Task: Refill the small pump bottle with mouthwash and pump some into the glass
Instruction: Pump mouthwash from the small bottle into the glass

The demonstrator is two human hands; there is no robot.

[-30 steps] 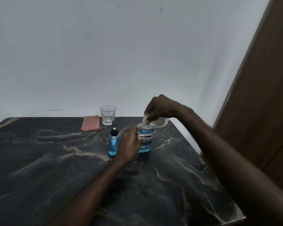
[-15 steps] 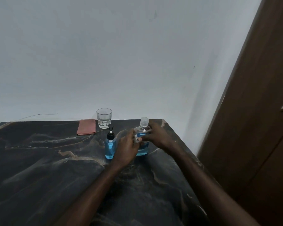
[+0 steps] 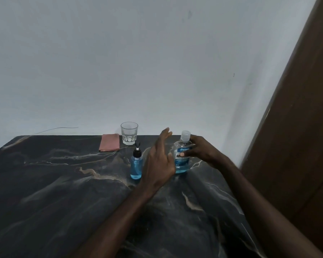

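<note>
A large mouthwash bottle [image 3: 182, 165] with blue liquid and a clear cap stands on the dark marble table [image 3: 63, 192]. My right hand [image 3: 199, 150] is wrapped around its body from the right. My left hand [image 3: 159, 161] hovers just left of it with fingers spread and nothing in it. The small pump bottle [image 3: 136, 165], holding blue liquid and topped by a black pump, stands upright to the left of my left hand. An empty clear glass [image 3: 129, 133] stands at the table's back edge.
A folded pink cloth [image 3: 109, 145] lies left of the glass by the back edge. A white wall rises behind the table. A brown wooden door [image 3: 296, 146] stands close on the right, beyond the table's right edge.
My right hand dropped from the cap to the large bottle's body. My left hand let go of that bottle and opened. The bottle shifted slightly right, away from the pump bottle.
</note>
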